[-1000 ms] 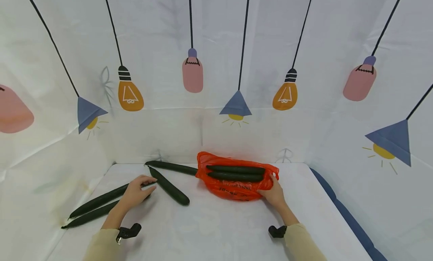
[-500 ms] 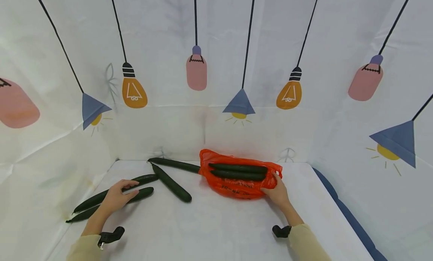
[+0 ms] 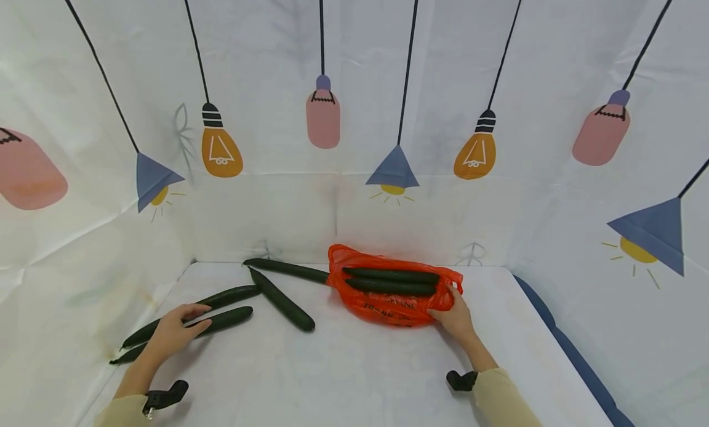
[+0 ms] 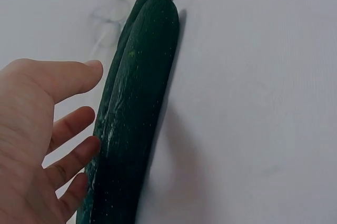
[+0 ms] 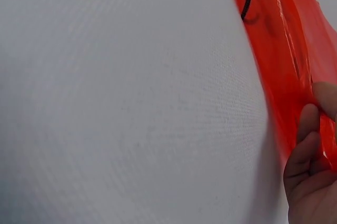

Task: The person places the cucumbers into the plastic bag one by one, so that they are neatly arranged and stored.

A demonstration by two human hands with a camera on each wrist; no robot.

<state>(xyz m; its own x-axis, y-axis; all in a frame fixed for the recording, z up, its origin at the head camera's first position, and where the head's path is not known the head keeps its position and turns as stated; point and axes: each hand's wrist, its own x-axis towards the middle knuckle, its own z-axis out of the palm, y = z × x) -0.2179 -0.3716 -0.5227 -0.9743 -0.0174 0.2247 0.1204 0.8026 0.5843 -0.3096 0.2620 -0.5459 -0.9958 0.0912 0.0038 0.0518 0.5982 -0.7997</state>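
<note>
My left hand [image 3: 170,335] hovers over two long cucumbers on the left, a nearer one [image 3: 235,317] and a farther one [image 3: 235,295]. In the left wrist view its thumb and fingers [image 4: 79,155] are spread, beside a cucumber [image 4: 139,87] without gripping it. At the right end of a red plastic bag [image 3: 382,311], my right hand [image 3: 458,322] pinches the bag's edge. The right wrist view shows thumb and fingertips [image 5: 309,119] on the thin film. Two cucumbers [image 3: 390,287] lie side by side at the bag's mouth.
Between hand and bag, one cucumber [image 3: 282,301] lies slanted on the white table [image 3: 332,378]. Another cucumber [image 3: 285,269] lies behind it, its right end hidden at the bag. White cloth walls [image 3: 266,211] printed with lamps rise around the table.
My left hand has moved left and nearer, away from the slanted cucumber and back along the two left cucumbers. My right hand still holds the bag. The head view has shifted slightly.
</note>
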